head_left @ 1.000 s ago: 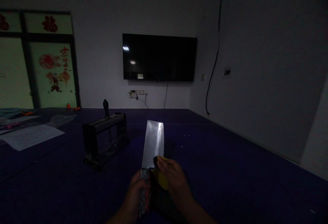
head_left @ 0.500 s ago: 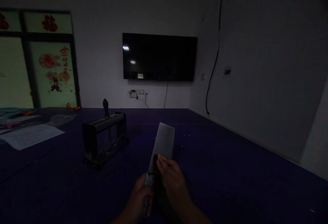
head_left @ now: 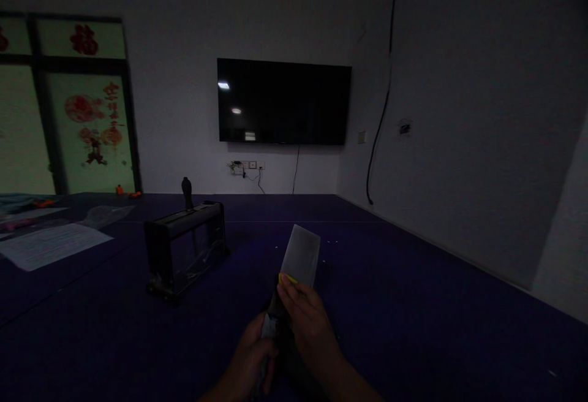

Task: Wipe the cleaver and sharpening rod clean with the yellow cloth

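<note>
"Where's the cleaver (head_left: 301, 252), and what are your hands doing with it?"

"It's right in front of me, its blade pointing toward one o'clock. Whether its far end clears the purple table (head_left: 395, 304), I can't tell. My left hand (head_left: 250, 348) is curled round the handle (head_left: 269, 326), at the seven o'clock end. My right hand (head_left: 307, 321) comes in from five o'clock, fingers together, pressing a yellow pad (head_left: 291, 279) to the flat of the blade. Only a strip of it shows, so cloth or sponge, I can't say. My right thumb is hidden."

"How do you rub it well without getting cut?"

"The handle lines up with the blade's left side, so I'd take that for the spine and the three o'clock side for the sharp edge, the one near my right hand. I'd stroke from spine outward, fingertips flat on the pad, never wrapping round that edge, and grip the handle firmly against the push."

"Anything in the way?"

"The black frame (head_left: 186, 219) stands at ten o'clock, well apart. It's dim, though, so I'd tilt the blade to find missed spots."
</note>
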